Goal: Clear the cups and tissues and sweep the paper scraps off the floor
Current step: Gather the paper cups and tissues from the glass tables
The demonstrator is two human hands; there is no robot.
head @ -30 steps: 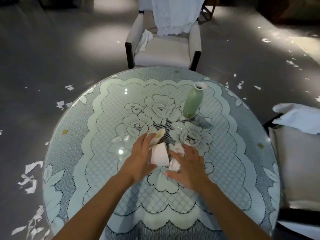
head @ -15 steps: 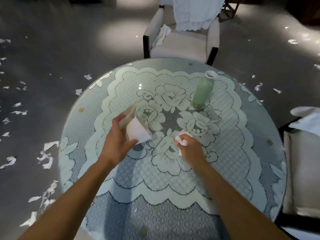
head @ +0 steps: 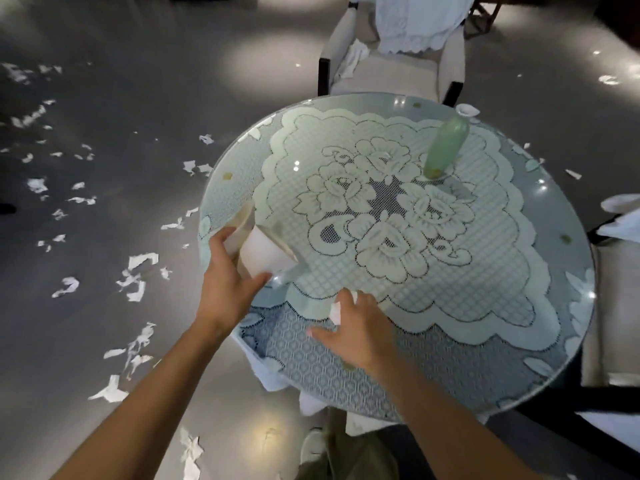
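A round glass-topped table (head: 235,174) is covered w/ a white lace cloth (head: 381,216) bearing a floral centre pattern; ceiling lights are reflected in the glass. A pale green vase (head: 445,147) is stood on the far right part of the cloth, well apart from both hands. Two paper cups (head: 263,254) are gripped together in the left hand (head: 225,296), fingers curled round them, both tilted, above the table's left edge; contact w/ the surface cannot be determined. A crumpled tissue (head: 336,311) is pinched in the right hand (head: 356,330), fingers curled round it, thumb extended, above the near part of the table. An upholstered armchair (head: 384,74) is set at the far side, w/ a white lace throw (head: 415,22) draped over its back. A second chair (head: 613,323) is placed at the right edge of the view. The grey polished floor (head: 121,98) is littered w/ torn paper scraps (head: 135,275), mostly to the left of the table, a few to the right.
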